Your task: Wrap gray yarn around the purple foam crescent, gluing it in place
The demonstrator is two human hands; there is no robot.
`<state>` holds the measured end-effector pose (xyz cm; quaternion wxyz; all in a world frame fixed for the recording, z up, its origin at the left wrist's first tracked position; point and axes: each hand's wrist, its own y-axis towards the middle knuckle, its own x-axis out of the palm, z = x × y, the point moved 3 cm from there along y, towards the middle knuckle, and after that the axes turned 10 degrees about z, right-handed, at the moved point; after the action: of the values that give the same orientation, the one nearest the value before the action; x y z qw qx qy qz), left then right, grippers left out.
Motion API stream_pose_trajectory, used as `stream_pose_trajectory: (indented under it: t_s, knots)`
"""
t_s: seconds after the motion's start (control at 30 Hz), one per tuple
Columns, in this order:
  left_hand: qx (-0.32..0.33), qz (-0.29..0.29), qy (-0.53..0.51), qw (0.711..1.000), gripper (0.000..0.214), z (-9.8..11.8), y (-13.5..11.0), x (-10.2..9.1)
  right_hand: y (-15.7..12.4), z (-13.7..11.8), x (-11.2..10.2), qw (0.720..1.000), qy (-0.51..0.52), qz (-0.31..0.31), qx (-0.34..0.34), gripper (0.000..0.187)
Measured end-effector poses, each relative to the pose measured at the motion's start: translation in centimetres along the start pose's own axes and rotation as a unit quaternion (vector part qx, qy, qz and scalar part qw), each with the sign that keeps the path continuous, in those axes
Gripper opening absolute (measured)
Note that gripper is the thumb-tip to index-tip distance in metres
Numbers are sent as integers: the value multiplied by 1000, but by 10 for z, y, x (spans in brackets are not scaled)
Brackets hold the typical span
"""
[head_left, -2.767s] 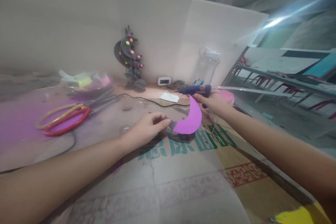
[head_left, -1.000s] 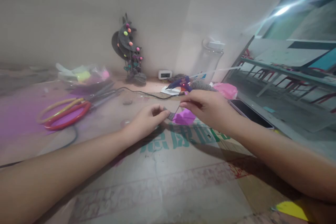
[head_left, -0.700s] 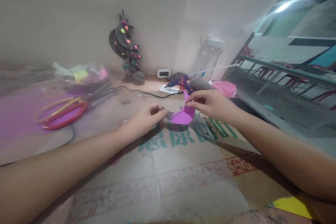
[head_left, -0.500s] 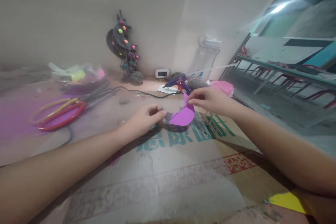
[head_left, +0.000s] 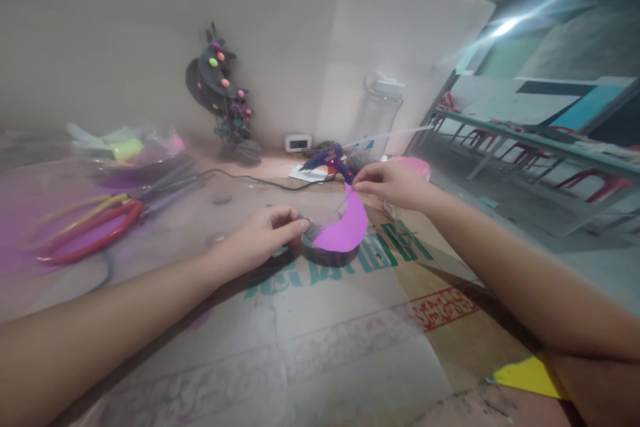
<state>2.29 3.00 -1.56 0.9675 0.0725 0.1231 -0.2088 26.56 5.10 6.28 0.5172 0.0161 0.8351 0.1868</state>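
Note:
A purple crescent-shaped cutout [head_left: 346, 232] is held above the table, with a grey layer at its left end. The thumb and fingers of my left hand [head_left: 273, 230] pinch that grey end. My right hand [head_left: 393, 183] is closed in a pinch at the crescent's upper tip, where a thin grey strand [head_left: 343, 203] runs from the fingertips toward the inner curve. Whether those fingertips also grip the tip itself is hard to tell. Just behind the crescent lies a dark blue glue gun [head_left: 327, 160] with a small red light.
Red-and-yellow-handled scissors [head_left: 93, 230] and a plastic bag [head_left: 130, 147] lie at left. Behind stand a decorated grey crescent ornament [head_left: 213, 77], a small digital clock [head_left: 298, 142] and a clear bottle [head_left: 377, 113]. A black cord [head_left: 245, 178] crosses the table. Yellow paper [head_left: 533, 377] sits front right.
My right hand has moved from the crescent's inner edge up to its tip, and more of the purple face shows. My left hand keeps its pinch. The whole view has shifted slightly right.

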Motion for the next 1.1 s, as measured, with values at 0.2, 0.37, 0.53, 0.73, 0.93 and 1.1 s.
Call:
stream_pose_trajectory:
  t_s: [0.2,0.37,0.53,0.73,0.93,1.1]
  knots:
    - [1,-21,-2,1000,31,0,-1,0,0,2,1,1000,9,-6,-7,22]
    - [11,-38,-11,999,29,-1,-1,0,1,8,3,1000,-10,5,3,22]
    - [15,-51,-19,998,27,-1,-2,1,3,11,6,1000,-7,6,3,23]
    - [17,-45,-17,999,27,1,-1,2,3,12,6,1000,20,18,-14,18]
    - [36,-44,-25,998,26,-1,0,2,3,17,7,999,33,33,17,19]
    - [38,-45,0,998,29,0,-1,2,3,11,6,996,26,81,-4,24]
